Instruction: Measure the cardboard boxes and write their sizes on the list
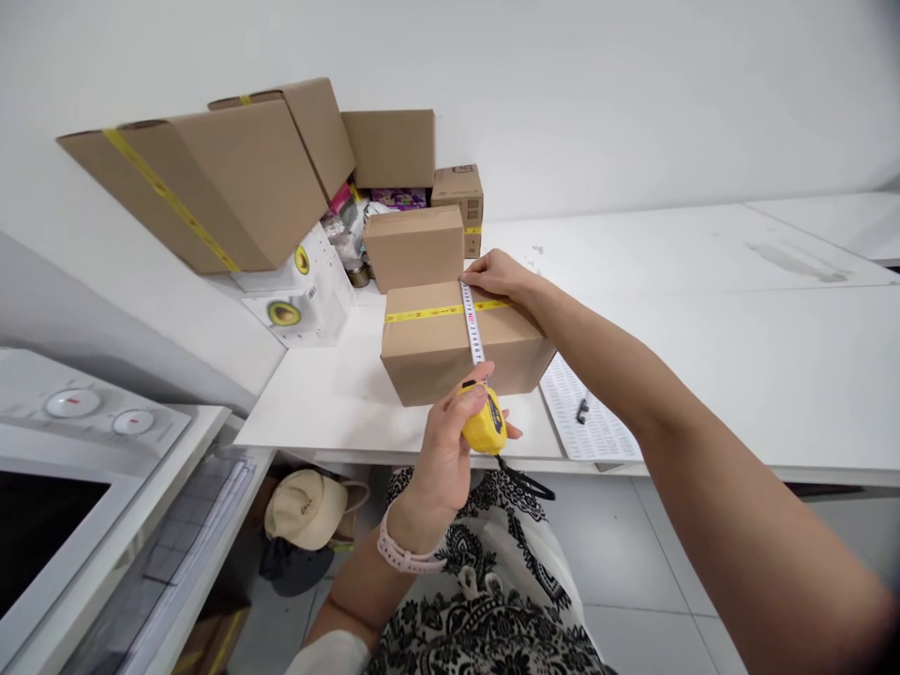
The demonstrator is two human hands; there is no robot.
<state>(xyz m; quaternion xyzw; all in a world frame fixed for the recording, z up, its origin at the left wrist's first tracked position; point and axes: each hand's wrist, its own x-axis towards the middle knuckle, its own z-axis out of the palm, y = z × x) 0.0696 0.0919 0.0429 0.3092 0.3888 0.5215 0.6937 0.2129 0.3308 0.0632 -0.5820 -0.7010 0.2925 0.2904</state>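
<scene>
My left hand (450, 436) is wrapped round the yellow case of a tape measure (485, 422), whose black strap hangs below. Its white blade (472, 323) runs out across the top of a closed cardboard box (428, 352), crossing the strip of yellow packing tape at an angle. At the box's far edge my right hand (501, 274) pinches the blade's end, fingers closed, with the forearm reaching over the box's right side. Directly behind stands another cardboard box (414, 246), close against the first one.
On the white table (675, 375), a printed sheet (608, 427) bears a small black object (582, 411). Large cartons (232, 178) sit on avocado-printed white boxes (302, 305) at left. A white appliance (91, 422) stands lower left; a beige cap (306, 506) lies below.
</scene>
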